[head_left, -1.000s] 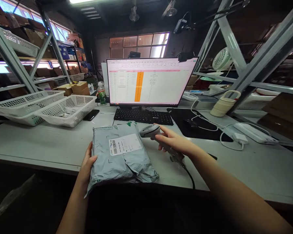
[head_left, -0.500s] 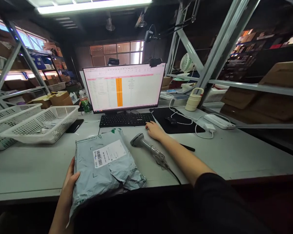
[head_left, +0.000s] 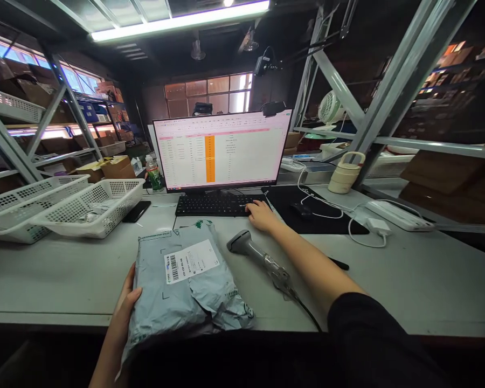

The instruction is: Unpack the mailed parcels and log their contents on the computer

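Observation:
A grey plastic mailing parcel (head_left: 173, 304) lies tilted at the table's front edge, its white barcode label (head_left: 192, 262) facing up. My left hand (head_left: 128, 296) grips the parcel's left side, thumb on top and the other fingers partly hidden behind it. On the right end of the black keyboard (head_left: 210, 205) rests my right hand (head_left: 262, 215), fingers stretched over the keys and holding nothing. Between the parcel and my right forearm lies a grey barcode scanner (head_left: 256, 254) with its cable running toward me. Behind the keyboard the monitor (head_left: 242, 156) displays a spreadsheet with an orange column.
White perforated baskets (head_left: 99, 229) stand at the left, near a black phone (head_left: 136, 212) and a green bottle (head_left: 154, 175). To the right are a mouse (head_left: 301, 210) on a black mat, a cream flask (head_left: 344, 175), a white power strip (head_left: 400, 215) and loose white cables.
My view has shifted, so the desk and everything on it appear farther right and slightly lower. My left hand keeps its grip on the parcel; my right hand stays at the keyboard.

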`<state>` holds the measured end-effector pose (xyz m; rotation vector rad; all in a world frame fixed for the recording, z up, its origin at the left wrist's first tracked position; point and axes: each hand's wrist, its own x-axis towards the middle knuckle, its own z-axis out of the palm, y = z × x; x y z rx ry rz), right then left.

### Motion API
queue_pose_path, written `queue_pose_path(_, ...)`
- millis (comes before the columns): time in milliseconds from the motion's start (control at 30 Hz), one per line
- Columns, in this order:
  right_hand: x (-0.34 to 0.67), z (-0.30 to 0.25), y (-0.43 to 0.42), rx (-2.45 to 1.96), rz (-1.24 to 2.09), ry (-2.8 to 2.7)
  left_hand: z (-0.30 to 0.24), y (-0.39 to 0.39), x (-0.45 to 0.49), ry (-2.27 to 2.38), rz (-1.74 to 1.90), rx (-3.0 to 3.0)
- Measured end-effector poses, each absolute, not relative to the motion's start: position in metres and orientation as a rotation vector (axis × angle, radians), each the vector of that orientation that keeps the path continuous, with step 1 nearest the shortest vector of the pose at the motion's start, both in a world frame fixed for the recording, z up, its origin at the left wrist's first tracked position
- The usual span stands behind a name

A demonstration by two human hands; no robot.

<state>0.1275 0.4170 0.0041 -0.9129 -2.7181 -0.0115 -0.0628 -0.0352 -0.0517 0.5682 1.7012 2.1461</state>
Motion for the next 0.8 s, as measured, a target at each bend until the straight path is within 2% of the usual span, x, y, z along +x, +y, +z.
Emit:
queue_pose_path(167, 0.122, 0.032, 0.414, -0.931, -0.004, -2.603, -0.052, -0.030, -0.055, 1.580, 2.205, 0.436)
queue_pose_path(333, 0.187, 0.052, 0.414, -0.984, 0.044, -2.578, -0.048, -0.035, -0.046, 1.608, 2.234, 0.430)
queue_pose_path(533, 0.296, -0.002, 0.380, -1.316, -0.051, -2.747, -0.035, -0.043, -0.035, 1.634, 2.294, 0.582)
queue_pose_path(700, 0.324, -0.026, 0.344, -1.168, -0.152, -2.630, -0.017, -0.069, -0.013, 1.816, 2.445, 0.995)
queue_pose_path(733, 0.324, -0.025, 0.343, -1.126, -0.141, -2.594, -0.010, -0.077, -0.006, 1.930, 2.361, 1.236)
queue_pose_path(800, 0.321, -0.019, 0.342, -1.060, -0.044, -2.476, 0.005, -0.092, 0.007, 2.239, 1.899, 1.779)
